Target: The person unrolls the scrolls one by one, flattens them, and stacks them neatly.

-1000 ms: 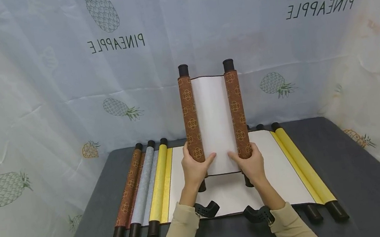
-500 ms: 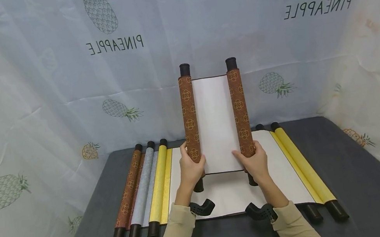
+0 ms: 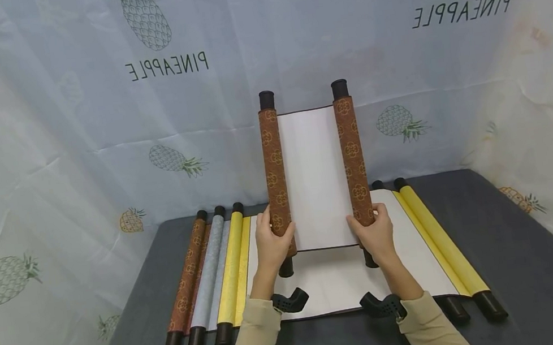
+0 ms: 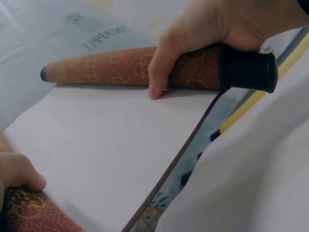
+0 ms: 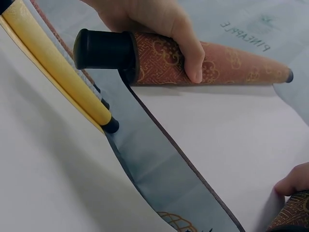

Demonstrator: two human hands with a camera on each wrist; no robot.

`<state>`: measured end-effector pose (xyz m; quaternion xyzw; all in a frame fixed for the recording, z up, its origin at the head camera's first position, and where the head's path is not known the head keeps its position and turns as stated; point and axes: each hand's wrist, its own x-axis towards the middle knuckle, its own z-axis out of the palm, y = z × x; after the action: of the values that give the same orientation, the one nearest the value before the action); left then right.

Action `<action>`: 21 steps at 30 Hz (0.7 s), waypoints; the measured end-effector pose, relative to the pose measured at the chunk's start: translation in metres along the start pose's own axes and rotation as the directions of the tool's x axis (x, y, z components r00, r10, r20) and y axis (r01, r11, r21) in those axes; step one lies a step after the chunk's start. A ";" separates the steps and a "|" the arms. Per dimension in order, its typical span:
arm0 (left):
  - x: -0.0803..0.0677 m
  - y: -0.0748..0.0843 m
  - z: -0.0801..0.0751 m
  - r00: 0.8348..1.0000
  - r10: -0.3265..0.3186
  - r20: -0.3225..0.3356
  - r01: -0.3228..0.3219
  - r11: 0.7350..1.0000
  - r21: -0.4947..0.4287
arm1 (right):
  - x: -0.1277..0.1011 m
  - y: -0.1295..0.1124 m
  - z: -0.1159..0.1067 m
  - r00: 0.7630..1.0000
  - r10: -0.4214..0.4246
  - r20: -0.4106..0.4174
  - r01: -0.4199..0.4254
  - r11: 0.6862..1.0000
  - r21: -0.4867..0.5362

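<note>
A brown patterned scroll (image 3: 314,179) with black end knobs is held upright above the table, partly unrolled, its blank white sheet facing me. My left hand (image 3: 273,244) grips the left roll near its lower end, thumb lying at the edge of the white sheet. On the other side my right hand (image 3: 377,234) grips the right roll at about the same height. The left wrist view shows the left thumb (image 4: 158,79) pressed over the brocade roll; in the right wrist view the right thumb (image 5: 192,58) does likewise. The fingers behind the rolls are mostly hidden.
Beneath lies an open yellow scroll (image 3: 419,258) with a white sheet, its right roll (image 3: 443,239) near the table's right side. On the left, a yellow roll (image 3: 231,263), a grey roll (image 3: 208,271) and a brown roll (image 3: 188,276) lie side by side on the dark table (image 3: 136,336).
Both hands have moved apart, the right hand farther to the right, so the two brown rolls stand wider and more white sheet shows between them. The scrolls on the table have stayed put.
</note>
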<state>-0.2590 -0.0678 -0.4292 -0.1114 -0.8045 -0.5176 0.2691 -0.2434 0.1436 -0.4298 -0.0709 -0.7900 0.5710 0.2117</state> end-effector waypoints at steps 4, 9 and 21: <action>0.001 -0.001 -0.004 1.000 -0.005 0.009 0.005 1.000 -0.010 | 0.002 0.001 -0.002 1.000 -0.021 -0.017 0.021 1.000 0.007; 0.001 -0.003 -0.008 1.000 -0.012 0.005 0.012 1.000 -0.004 | 0.004 0.003 -0.006 1.000 -0.017 -0.021 0.016 1.000 -0.006; 0.001 -0.004 -0.008 0.997 -0.063 0.043 0.066 0.996 -0.052 | 0.008 0.003 -0.012 0.999 0.040 0.007 -0.040 0.999 0.011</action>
<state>-0.2589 -0.0769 -0.4287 -0.1032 -0.7990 -0.5449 0.2325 -0.2461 0.1580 -0.4269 -0.0835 -0.7860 0.5797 0.1982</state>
